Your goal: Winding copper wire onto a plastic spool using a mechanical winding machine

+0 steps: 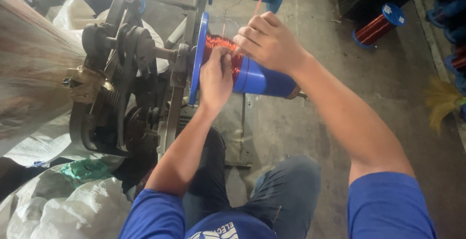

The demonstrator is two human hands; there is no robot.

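Blue plastic spool [257, 78], partly wound w/ copper-red wire [219, 46], sat on the winder's shaft [162, 52]. Left hand [216, 76] pinched wire at the winding; right hand [269, 42] curled over the spool top, fingers closed on the strand. Judged: seating/guiding wire; next needs steady tension.

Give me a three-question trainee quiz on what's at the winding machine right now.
1. True or false: both hands are on the blue spool mounted on the winding machine.
2. What colour is the wire wound on that spool?
3. Which hand pinches the wire at the winding: A left hand, B right hand?

Key: 1 true; 2 copper-red; 3 A, while the right hand rests over the spool from above.
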